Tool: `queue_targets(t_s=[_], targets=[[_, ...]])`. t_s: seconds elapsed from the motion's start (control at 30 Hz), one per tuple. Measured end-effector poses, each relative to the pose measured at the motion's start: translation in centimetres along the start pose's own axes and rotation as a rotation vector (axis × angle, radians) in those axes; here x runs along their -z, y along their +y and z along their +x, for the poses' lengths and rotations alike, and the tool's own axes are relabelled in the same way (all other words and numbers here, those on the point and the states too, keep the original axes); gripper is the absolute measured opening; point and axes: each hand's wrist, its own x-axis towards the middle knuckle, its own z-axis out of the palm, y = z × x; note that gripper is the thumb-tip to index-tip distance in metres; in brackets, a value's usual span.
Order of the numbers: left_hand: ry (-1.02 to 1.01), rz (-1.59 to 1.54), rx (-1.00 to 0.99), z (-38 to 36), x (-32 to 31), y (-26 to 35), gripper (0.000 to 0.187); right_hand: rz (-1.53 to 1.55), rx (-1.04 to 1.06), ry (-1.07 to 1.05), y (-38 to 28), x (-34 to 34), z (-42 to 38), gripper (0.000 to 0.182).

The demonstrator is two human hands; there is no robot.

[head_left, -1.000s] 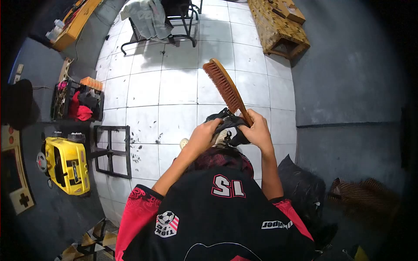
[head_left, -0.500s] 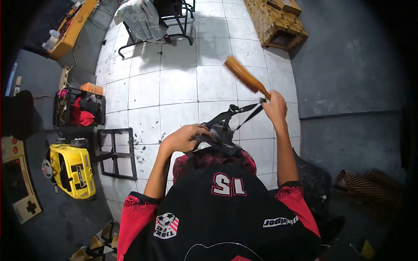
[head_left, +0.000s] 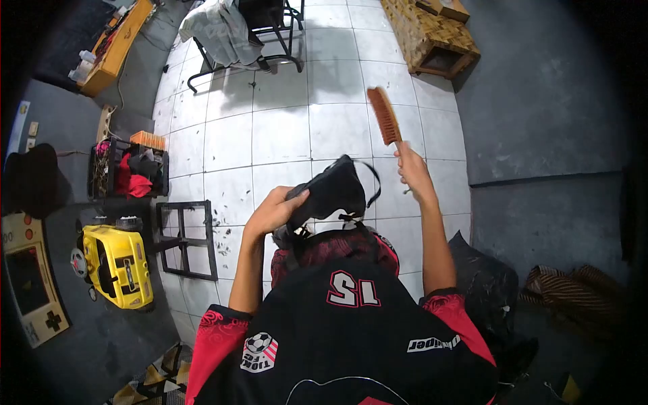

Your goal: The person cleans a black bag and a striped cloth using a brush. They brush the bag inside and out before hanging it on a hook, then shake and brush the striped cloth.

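A black pouch-like bag with straps [head_left: 332,192] hangs over my lap. My left hand [head_left: 275,208] grips its left edge, thumb on top. The bag's dark flat side faces up, and one thin strap loops out on the right. My right hand [head_left: 414,174] is wrapped around the handle of a wooden brush [head_left: 384,116]. The brush points away from me, raised above the floor, with its reddish-brown bristles turned to the left. It is apart from the bag.
Dark tufts like hair clippings lie on the white tiled floor [head_left: 280,138] at left. Nearby are a black frame [head_left: 212,239], a yellow toy car [head_left: 115,266] and a crate of cloths [head_left: 129,172]. A draped chair [head_left: 223,34] and woven cabinet [head_left: 432,40] stand farther off.
The bag has been turned over and lifted on its left side, showing its flat side. My right hand has moved slightly left and toward me; the brush has swung more upright, bristles now visible.
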Motion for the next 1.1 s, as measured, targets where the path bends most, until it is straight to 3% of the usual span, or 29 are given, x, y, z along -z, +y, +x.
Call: queue_targets(t_s=[0.17,0.23,0.3,0.37,0.43,0.5,0.57,0.7,0.8,0.9,0.93,1.1], targets=[[0.117,-0.179,-0.115,-0.1,-1.1,1.9,0.028,0.296,0.539,0.056,-1.4,-4.8,-6.3,0.028],[0.159,-0.275,-0.237,-0.9,-2.0,4.4,0.027,0.356,0.579,-0.052,-2.2,-6.1,-8.9,0.026],[0.160,-0.304,-0.208,-2.0,-1.9,6.9,0.028,0.514,0.584,-0.148,-2.6,-7.4,-10.0,0.028],[0.192,-0.306,-0.239,-3.0,-1.9,8.9,0.029,0.429,0.705,-0.093,-1.8,-8.8,-9.5,0.026],[0.255,-0.275,-0.287,-3.9,-1.4,9.8,0.030,0.044,0.811,0.046,-0.9,-9.2,-7.8,0.020],[0.374,-0.243,-0.348,-5.4,-1.0,11.8,0.031,-0.063,0.782,0.187,1.8,-10.3,-5.2,0.018],[0.403,-0.575,-0.436,-5.8,-0.2,12.1,0.028,-0.201,0.710,0.196,5.5,-10.6,-2.5,0.016],[0.448,-0.673,-0.490,-6.6,0.7,11.7,0.027,-0.652,0.518,0.048,13.2,-10.0,-0.4,0.024],[0.518,-0.824,-0.409,-7.3,0.7,11.3,0.029,-0.878,0.125,-0.076,15.3,-9.0,0.1,0.033],[0.567,-0.870,-0.388,-7.1,0.7,10.7,0.031,-0.772,-0.041,-0.005,16.3,-8.6,-0.3,0.041],[0.561,-0.828,-0.420,-6.9,0.6,10.5,0.031,-0.657,-0.010,0.071,16.5,-8.8,0.0,0.040],[0.488,-0.711,-0.372,-6.9,-0.2,11.1,0.031,0.123,0.510,0.068,2.5,-8.6,-5.4,0.025]])
